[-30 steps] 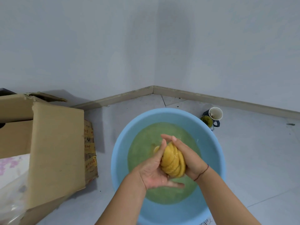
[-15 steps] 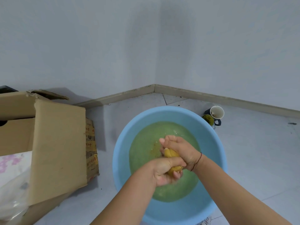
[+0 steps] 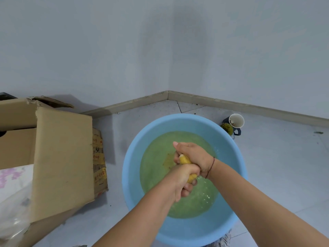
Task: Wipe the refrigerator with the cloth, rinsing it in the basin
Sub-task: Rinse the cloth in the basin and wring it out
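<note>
Over basin: yellow cloth, soft, sodden, likely slippery; wrung lengthwise, left hand and right hand clenched around ends.

Left hand: closed in a fist on the near end of the cloth, above the basin.
Right hand: closed on the far end, touching the left hand.
Forearms: both bare, reaching over the basin's near rim.

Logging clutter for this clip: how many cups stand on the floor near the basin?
2, touching, right of and beyond the blue basin: a white cup and a dark cup with green contents. The cardboard box could hide others.
</note>
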`<state>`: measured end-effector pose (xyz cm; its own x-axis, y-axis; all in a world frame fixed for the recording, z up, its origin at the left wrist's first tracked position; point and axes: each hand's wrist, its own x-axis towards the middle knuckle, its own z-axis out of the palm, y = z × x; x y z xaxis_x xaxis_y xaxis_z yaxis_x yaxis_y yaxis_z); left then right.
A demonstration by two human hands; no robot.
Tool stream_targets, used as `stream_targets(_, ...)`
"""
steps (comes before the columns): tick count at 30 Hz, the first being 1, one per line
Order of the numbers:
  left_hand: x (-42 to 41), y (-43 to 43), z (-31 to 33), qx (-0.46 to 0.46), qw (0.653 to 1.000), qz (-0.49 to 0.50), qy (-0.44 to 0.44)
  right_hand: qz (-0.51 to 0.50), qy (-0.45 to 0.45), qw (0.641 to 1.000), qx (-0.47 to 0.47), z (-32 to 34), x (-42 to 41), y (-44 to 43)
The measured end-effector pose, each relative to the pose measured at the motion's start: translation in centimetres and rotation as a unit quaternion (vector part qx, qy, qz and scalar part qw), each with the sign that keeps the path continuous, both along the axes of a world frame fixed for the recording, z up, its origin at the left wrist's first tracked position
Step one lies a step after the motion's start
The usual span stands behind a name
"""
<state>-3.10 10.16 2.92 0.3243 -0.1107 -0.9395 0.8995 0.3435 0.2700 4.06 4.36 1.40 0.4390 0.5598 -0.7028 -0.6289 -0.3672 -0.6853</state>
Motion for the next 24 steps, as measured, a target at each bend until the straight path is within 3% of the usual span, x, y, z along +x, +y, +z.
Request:
stream_targets(7, -0.6, -0.4, -0.3, 0.018, 0.999, -0.044, 0.011, 0.026, -0.001, 0.999, -0.025, -0.1, -0.5, -0.3)
stream_targets(12, -0.9, -0.8, -0.7, 0.035, 0.999, -0.019, 0.010, 0.069, -0.032, 0.996, -0.044, -0.3, -0.4, -0.4)
stream_targets(16, -1.3, -0.4, -1.2, 0.042, 0.999, 0.016, -0.016, -0.008, -0.044, 0.998, -0.053, -0.7, -1.1, -0.7)
stream_targets(18, -1.4, 0.1, -1.0, 0.015, 0.998, 0.048, -0.039, -0.039, -0.028, 0.998, -0.051, -0.9, -1.1, -1.3)
stream_targets(24, -1.6, 2.3, 0.0, -0.069, 0.983, 0.165, -0.030, 0.022, 0.093, 0.995, 0.012, 0.0, -0.1, -5.1)
